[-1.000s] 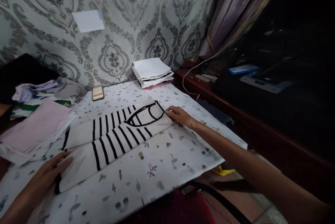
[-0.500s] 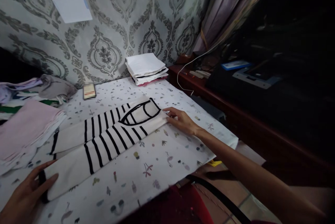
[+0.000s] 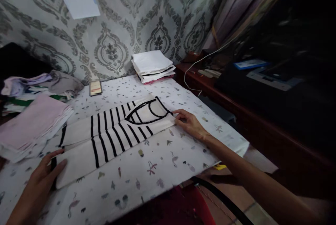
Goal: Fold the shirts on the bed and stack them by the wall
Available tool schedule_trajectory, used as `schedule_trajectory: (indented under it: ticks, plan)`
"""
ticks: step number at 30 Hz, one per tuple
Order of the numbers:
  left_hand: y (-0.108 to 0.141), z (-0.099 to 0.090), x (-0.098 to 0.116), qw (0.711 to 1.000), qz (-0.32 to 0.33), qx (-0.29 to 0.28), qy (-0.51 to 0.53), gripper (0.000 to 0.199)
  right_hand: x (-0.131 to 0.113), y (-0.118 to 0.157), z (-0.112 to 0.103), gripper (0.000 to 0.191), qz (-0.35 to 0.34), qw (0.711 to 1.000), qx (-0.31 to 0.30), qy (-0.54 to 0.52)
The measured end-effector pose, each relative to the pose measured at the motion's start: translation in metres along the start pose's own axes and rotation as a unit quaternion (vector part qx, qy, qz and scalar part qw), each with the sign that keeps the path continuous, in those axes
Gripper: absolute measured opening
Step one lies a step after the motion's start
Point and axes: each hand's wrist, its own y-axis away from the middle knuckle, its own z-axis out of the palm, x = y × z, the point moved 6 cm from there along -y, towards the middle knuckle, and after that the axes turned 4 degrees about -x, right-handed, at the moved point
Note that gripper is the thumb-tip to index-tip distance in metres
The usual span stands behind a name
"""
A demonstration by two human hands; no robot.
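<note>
The striped top (image 3: 112, 134) lies on the printed cloth (image 3: 170, 163), seemingly held flat from both ends — the right hand (image 3: 191, 125) pinching its shoulder (image 3: 168, 122), the left hand (image 3: 40, 180) at its hem (image 3: 54, 164), grip unclear.

Tablecloth (image 3: 131, 172) offers passage nearside of the striped shirt (image 3: 115, 132); a white stack (image 3: 153, 62) obstructs behind.

garment (image 3: 112, 136): white, black stripes | tablecloth (image 3: 151, 155): white, small motifs | wallpaper (image 3: 115, 11): grey damask

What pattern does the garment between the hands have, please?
The garment has black stripes on white, clearest in the head view.
</note>
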Motion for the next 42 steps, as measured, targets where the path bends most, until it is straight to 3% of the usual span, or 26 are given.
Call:
schedule_trajectory:
  ticks: [3, 9, 14, 17, 20, 23, 27, 30, 33, 42]
  plan:
    - [0.004, 0.004, 0.009, 0.995, -0.039, -0.023, 0.093, 0.075, 0.0, -0.001, 0.001, 0.036, -0.005, 1.0, -0.007, -0.023]
    - [0.007, 0.004, 0.019, 0.996, -0.01, 0.009, 0.086, 0.071, -0.004, -0.005, 0.003, 0.037, 0.006, 1.0, 0.008, 0.004]
    - [0.003, 0.005, 0.016, 0.992, -0.022, -0.003, 0.125, 0.074, -0.001, 0.004, -0.002, 0.035, -0.001, 1.0, 0.007, -0.002]
    - [-0.004, 0.005, 0.014, 0.992, -0.025, -0.018, 0.126, 0.074, -0.002, 0.008, -0.007, 0.031, -0.019, 0.999, -0.008, 0.042]
    - [-0.006, 0.006, 0.015, 0.992, -0.013, -0.018, 0.124, 0.077, -0.022, -0.001, -0.003, 0.027, -0.066, 0.988, 0.014, 0.138]
    - [-0.001, 0.006, 0.019, 0.992, -0.006, -0.005, 0.125, 0.078, -0.062, -0.024, 0.032, 0.027, -0.146, 0.968, -0.001, 0.205]
    - [0.007, 0.006, 0.026, 0.99, -0.019, -0.014, 0.138, 0.079, -0.111, -0.059, 0.116, 0.031, -0.229, 0.94, -0.162, 0.192]
    - [0.011, 0.005, 0.025, 0.987, -0.033, -0.019, 0.156, 0.08, -0.122, -0.074, 0.154, 0.023, -0.224, 0.932, -0.206, 0.196]
    - [0.009, 0.003, 0.02, 0.986, -0.024, -0.006, 0.168, 0.077, -0.119, -0.073, 0.161, 0.008, -0.217, 0.939, -0.209, 0.167]
    - [-0.004, 0.005, 0.004, 0.987, -0.003, -0.021, 0.159, 0.072, -0.11, -0.072, 0.159, 0.005, -0.132, 0.964, -0.212, 0.094]
